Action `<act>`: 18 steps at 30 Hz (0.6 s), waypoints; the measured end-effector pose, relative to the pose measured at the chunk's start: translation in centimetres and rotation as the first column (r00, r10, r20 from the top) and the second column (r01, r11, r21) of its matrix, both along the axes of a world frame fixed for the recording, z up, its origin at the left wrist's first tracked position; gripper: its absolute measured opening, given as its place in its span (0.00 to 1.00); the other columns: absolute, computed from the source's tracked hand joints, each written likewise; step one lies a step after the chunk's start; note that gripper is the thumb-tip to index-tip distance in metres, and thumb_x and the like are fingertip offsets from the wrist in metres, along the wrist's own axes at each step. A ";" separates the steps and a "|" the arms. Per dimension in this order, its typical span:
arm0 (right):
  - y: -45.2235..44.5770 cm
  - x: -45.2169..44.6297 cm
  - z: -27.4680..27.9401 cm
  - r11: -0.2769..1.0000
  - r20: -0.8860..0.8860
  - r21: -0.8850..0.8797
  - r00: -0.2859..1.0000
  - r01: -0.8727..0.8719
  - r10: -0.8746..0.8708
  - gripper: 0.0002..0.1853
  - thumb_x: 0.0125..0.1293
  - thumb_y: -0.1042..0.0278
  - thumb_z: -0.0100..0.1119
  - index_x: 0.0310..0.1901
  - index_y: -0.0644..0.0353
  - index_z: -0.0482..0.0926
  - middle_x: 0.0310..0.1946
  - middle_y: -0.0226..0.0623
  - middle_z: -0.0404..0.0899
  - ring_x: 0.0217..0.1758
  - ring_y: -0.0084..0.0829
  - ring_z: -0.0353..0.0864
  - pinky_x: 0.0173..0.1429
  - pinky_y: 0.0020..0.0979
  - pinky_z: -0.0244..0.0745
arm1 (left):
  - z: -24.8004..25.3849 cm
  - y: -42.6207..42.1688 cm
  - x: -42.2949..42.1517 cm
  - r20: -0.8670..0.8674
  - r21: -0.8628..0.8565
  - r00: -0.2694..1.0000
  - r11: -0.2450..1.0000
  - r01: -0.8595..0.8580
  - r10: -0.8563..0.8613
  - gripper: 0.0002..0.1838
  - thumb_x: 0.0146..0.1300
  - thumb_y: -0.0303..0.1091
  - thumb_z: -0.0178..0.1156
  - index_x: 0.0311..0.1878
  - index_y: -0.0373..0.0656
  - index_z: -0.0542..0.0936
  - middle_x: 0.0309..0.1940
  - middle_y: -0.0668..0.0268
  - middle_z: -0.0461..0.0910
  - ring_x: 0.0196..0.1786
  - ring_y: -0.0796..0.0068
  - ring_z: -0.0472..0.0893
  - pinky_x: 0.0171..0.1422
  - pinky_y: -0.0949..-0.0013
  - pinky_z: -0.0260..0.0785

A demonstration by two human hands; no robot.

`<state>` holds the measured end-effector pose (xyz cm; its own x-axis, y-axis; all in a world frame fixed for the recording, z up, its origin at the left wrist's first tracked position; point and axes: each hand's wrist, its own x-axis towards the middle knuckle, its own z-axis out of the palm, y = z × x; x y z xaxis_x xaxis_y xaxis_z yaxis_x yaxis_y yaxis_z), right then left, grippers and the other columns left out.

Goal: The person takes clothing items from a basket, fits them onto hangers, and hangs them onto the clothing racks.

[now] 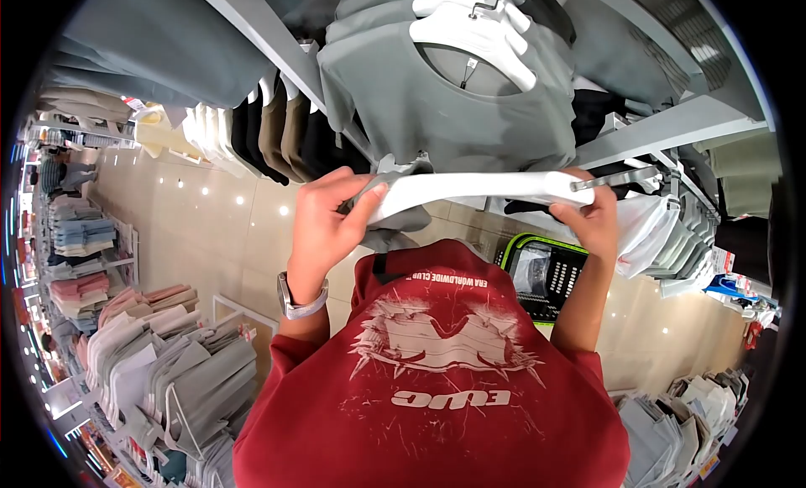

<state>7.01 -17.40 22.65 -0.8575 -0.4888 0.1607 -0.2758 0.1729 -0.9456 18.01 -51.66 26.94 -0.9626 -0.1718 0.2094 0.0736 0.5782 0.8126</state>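
A white clothes hanger [478, 186] is held level in front of my chest, its metal hook [621, 178] pointing right. My left hand [332, 219] is closed around its left end, pinching grey fabric [395, 223] against it; most of that garment is hidden behind the hanger and hand. With fingers wrapped round the hook end, my right hand [592, 215] grips the hanger too. Just beyond my hands, a grey T-shirt [453, 123] hangs facing me on another white hanger [470, 39], with more grey shirts behind it.
Grey metal rack bars [663, 128] frame the hanging shirts. Black and brown garments [277, 131] hang at the left. A black and green basket-like item [546, 278] is below my right arm. Clothes racks [168, 362] stand at lower left, others [688, 421] at lower right, around a shiny tiled floor [210, 211].
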 end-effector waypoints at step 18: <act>1.5 1.1 -2.5 0.995 0.054 -0.089 0.998 -0.034 0.039 0.17 0.51 0.78 0.69 0.44 0.69 0.78 0.38 0.35 0.80 0.40 0.23 0.78 0.46 0.26 0.72 | 0.2 3.4 -2.1 -0.032 -0.182 0.976 0.961 0.208 -0.218 0.05 0.55 0.26 0.64 0.29 0.33 0.82 0.14 0.62 0.65 0.16 0.71 0.62 0.21 0.68 0.52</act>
<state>8.12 -15.94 20.15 -0.8480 -0.5061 0.1573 -0.2270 0.0788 -0.9707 15.89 -48.28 27.15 -0.9601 0.0803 0.2678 0.2494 0.6786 0.6908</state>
